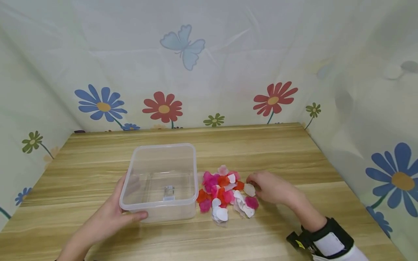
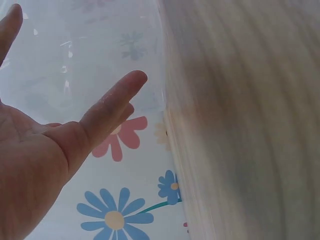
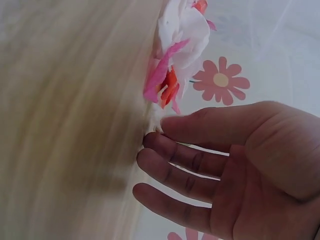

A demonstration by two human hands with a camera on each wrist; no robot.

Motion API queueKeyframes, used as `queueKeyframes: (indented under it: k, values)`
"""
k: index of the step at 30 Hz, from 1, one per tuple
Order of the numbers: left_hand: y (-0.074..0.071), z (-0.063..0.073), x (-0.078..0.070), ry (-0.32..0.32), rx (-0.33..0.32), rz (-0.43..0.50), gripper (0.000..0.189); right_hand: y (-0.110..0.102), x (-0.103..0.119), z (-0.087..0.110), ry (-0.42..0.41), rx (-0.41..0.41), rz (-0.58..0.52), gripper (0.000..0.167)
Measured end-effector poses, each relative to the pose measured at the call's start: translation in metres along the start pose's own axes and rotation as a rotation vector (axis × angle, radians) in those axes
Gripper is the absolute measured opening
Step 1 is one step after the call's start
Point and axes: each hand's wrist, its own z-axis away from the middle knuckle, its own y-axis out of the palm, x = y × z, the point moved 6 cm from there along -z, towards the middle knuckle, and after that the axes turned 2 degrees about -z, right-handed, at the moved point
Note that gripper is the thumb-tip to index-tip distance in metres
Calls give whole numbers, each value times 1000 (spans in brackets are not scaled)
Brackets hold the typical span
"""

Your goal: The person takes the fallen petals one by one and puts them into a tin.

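A clear plastic box (image 1: 163,210) stands lidless on the table, with a small clear latch (image 1: 169,193) visible on its front. My left hand (image 1: 109,214) rests against its left side, thumb stretched along the front wall. The left wrist view shows that thumb (image 2: 112,102) straight and the fingers spread. To the right of the box lies a loose heap of artificial flower petals (image 1: 223,195) in pink, orange, magenta and white. At the heap's right edge my right hand (image 1: 271,186) pinches an off-white petal (image 1: 249,189) between thumb and forefinger, its other fingers (image 3: 172,202) loosely bent.
The wood-grain tabletop (image 1: 245,235) carries the box and petals. A pale curtain (image 1: 215,72) printed with flowers and a butterfly hangs behind and at both sides. A black strap with a small device (image 1: 326,235) circles the right wrist.
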Motion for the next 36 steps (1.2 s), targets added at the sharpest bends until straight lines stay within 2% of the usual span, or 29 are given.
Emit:
queueKeyframes:
  k: [6, 14, 20, 27, 36]
  values:
    - [-1, -1, -2, 12, -5, -21, 117, -3, 0, 0, -8, 7, -22, 22]
    - [-1, 0, -5, 41, 3, -27, 116, 0, 4, -1, 2, 5, 60, 29]
    - [0, 0, -7, 38, 9, -17, 115, 1, 4, -3, 31, -10, 39, 25]
    - [-1, 1, -6, 6, 2, -56, 115, -3, 5, -5, 29, -57, 35, 14]
    - [2, 2, -8, 41, 5, -33, 114, -7, 7, 2, 25, -112, -21, 17]
